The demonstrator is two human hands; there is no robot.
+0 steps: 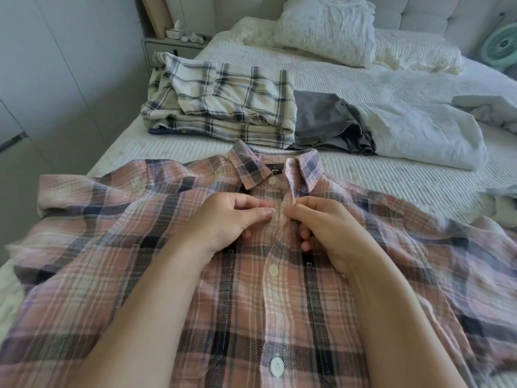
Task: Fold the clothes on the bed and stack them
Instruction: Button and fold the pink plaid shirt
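Observation:
A pink and navy plaid shirt [156,275] lies spread face up across the near end of the bed [391,177], collar away from me. My left hand [232,219] pinches the left edge of the button placket just below the collar. My right hand [321,225] pinches the right edge of the same placket, fingertips almost touching the left hand's. Behind the shirt sits a folded stack of cream plaid clothes [223,102]. A grey garment [327,121] lies loosely beside that stack.
A folded white cloth [425,133] rests right of the grey garment. Pillows [327,29] and rumpled bedding lie at the headboard. A nightstand [173,46] stands at the back left, a small fan [500,49] at the back right. More crumpled pale clothes [495,110] lie at the right edge.

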